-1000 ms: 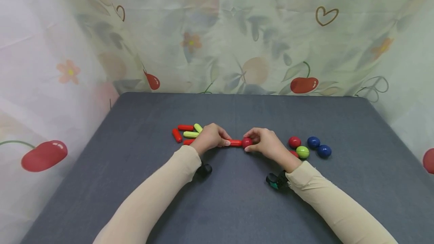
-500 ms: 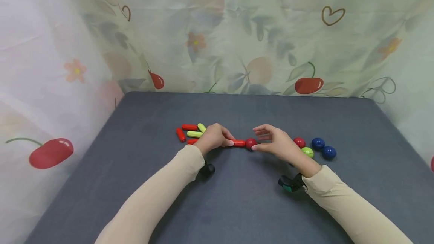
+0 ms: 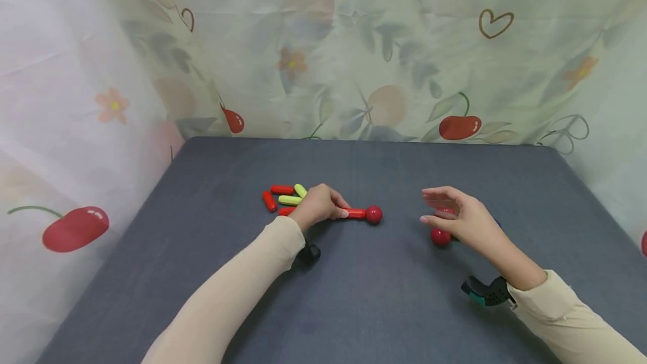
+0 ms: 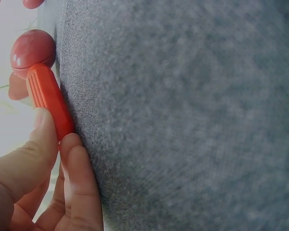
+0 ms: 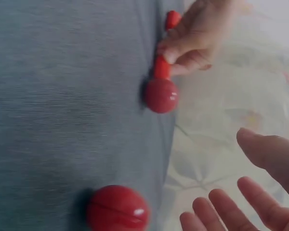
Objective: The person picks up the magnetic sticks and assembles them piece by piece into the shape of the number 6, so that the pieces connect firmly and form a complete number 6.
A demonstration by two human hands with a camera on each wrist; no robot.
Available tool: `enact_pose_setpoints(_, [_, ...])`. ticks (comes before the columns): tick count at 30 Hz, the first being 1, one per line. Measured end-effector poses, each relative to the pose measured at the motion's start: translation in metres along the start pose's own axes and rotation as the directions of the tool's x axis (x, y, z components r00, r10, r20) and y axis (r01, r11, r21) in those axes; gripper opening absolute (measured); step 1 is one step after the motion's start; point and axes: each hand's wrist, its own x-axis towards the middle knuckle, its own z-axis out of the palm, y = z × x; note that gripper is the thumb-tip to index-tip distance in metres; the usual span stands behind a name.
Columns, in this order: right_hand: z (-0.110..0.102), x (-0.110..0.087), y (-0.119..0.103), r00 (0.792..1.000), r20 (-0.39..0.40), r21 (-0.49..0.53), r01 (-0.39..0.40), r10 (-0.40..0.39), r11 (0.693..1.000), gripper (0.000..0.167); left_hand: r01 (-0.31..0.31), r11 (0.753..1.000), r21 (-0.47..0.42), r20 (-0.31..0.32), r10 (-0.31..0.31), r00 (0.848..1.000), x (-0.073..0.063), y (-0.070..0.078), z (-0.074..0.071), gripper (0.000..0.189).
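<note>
Honestly, I'm watching the join most closely. The left hand [image 3: 322, 205] is pinching a red stick [image 3: 356, 214] between thumb and fingertips, low over the dark table [image 3: 328, 308], and the stick's free end is meeting a red ball [image 3: 374, 214], apparently touching it. I'm not seeing whether anything is locking the two together, so I'm treating that contact as fragile: a twist or tug from the pinching fingers could be parting them, and the ball, being round, could be rolling away.

The right hand [image 3: 464, 218] is hanging well apart from that pair, thumb and fingers spread wide, holding nothing. A nearer red ball [image 3: 441, 237] is sitting just below its thumb, and another red ball [image 3: 446, 212] is showing only partly behind the fingers. I'm judging that a hasty grab here could be nudging one ball into its neighbour, since the hand is blocking my head view of them.

On the other side, loose red sticks [image 3: 282, 190] and yellow-green sticks [image 3: 290, 200] are lying near the left wrist; a careless backward sweep could be scattering them.
</note>
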Motion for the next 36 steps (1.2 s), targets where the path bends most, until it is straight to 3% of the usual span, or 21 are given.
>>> enact_pose_setpoints(7, [0.006, -0.018, 0.015, 0.999, 0.007, -0.054, -0.049, 0.05, 0.997, 0.057, -0.02, 1.0, 0.013, -0.008, 0.02, 1.0, 0.0, -0.001, 0.001, 0.01])
enact_pose_setpoints(18, [0.011, -0.026, 0.024, 0.996, -0.005, -0.133, -0.088, 0.088, 0.987, 0.051, -0.019, 1.0, 0.018, -0.017, 0.02, 1.0, -0.001, -0.001, 0.002, 0.011])
enact_pose_setpoints(27, [0.02, -0.028, 0.031, 0.999, 0.043, -0.065, 0.001, 0.001, 0.998, 0.043, -0.009, 1.0, 0.011, -0.016, 0.009, 1.0, -0.002, 0.0, 0.001, 0.01])
enact_pose_setpoints(36, [0.025, -0.022, 0.034, 0.998, 0.062, -0.173, 0.001, 0.01, 0.985, 0.038, -0.01, 1.0, 0.001, -0.012, 0.01, 1.0, -0.003, 0.0, 0.0, 0.009])
